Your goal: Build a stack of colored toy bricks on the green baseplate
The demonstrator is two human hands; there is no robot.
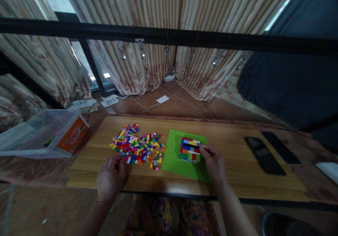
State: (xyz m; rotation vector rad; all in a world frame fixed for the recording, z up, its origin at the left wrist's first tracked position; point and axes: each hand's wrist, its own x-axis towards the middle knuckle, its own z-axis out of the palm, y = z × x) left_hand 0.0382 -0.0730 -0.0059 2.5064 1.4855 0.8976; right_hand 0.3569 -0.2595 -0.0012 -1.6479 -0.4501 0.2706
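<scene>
A square block built of toy bricks (189, 150), in red, blue, white, yellow, green and orange, stands on the green baseplate (173, 158). At its right edge is my right hand (214, 162), thumb and fingers pinched together against the upper layer. Whatever lies between those fingertips is too small to make out. Loose toy bricks (139, 148) of many colours are heaped left of the baseplate. My left hand (110, 176) rests at the near left edge of this heap with its fingers curled in. Its fingertips are close to a few bricks, and what they hold is hidden.
On the wooden table (232, 179), a black phone (264, 155) lies at the right, with another dark phone (281, 148) beyond it. A clear plastic bin (42, 123) with an orange label stands at the left. A black rail (169, 35) and striped curtains are behind.
</scene>
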